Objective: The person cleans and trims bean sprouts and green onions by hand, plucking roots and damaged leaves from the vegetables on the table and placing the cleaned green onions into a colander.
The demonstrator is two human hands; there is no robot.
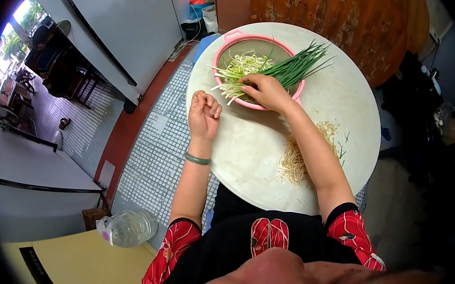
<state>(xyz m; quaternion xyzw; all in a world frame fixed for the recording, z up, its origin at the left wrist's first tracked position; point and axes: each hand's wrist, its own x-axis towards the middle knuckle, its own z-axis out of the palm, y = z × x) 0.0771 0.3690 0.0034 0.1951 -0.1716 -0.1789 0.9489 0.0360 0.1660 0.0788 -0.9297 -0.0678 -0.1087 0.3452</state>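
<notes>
A pink-rimmed mesh colander point(218, 54) sits at the far side of the round white table point(244, 146). In it lie pale sprouts point(248, 64) with yellow-green tips, and a bunch of green chives point(296, 66) stretches across its right rim. My right hand point(267, 91) is closed around the white stem ends of the chives, over the colander's near side. My left hand point(204, 115) is held at the table's left edge, palm up with fingers curled in and nothing visible in them. A green bangle point(197, 158) circles the left wrist.
Beneath my right forearm is a heap of thin, pale brown strands point(292, 160), with a few green scraps beside it. Round wooden tabletops point(330, 19) lean behind the table. A large clear plastic bottle point(132, 228) stands at lower left near a cream-coloured surface point(87, 268).
</notes>
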